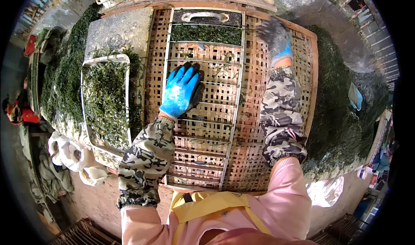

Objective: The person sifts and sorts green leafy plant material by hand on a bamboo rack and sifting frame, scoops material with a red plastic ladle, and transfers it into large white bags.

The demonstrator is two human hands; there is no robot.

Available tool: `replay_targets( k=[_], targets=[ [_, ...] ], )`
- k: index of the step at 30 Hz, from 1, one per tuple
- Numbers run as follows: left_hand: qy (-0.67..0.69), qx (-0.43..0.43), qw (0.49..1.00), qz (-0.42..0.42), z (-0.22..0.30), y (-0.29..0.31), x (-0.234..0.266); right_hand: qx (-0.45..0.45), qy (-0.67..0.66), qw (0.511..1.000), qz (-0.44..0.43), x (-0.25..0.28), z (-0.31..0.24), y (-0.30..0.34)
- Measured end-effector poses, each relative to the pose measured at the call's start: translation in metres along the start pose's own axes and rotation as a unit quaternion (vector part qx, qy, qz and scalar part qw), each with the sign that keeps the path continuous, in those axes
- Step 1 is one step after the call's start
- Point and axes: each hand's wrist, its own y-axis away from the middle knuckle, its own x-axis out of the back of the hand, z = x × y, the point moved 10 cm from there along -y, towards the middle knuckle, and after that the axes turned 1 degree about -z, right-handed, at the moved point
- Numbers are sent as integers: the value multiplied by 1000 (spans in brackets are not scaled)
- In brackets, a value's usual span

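My left hand (pixel 180 90), in a blue glove with black fingertips, lies with fingers stretched out over a long metal frame with several crossbars (pixel 237 93). The frame rests on a woven slatted mat (pixel 250 128). A strip of dark green shredded leaves (pixel 205 34) fills a far compartment, just short of a pale handle (pixel 205 16). Thin scraps of green lie in the compartments around my left hand. To the right of the frame, my right hand (pixel 274 37) is over the mat's far right part, its dark glove smeared by motion. I cannot make out anything in it.
A metal-rimmed tray (pixel 83 98) of green shreds stands at left before a grey board (pixel 114 33). Heaps of dark greens (pixel 337 111) flank the mat on both sides. A blue-edged scraper-like piece (pixel 355 97) lies on the right heap. White sacks (pixel 71 152) hang at left.
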Motion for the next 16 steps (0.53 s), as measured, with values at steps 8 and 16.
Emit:
replay_targets(
  k=[8, 16],
  targets=[
    [-8, 16, 1000, -19, -8, 5, -8, 169, -91, 981, 36, -75, -31, 13],
    [-3, 32, 999, -34, -10, 8, -10, 159, 807, 536, -193, -238, 47, 6]
  ],
)
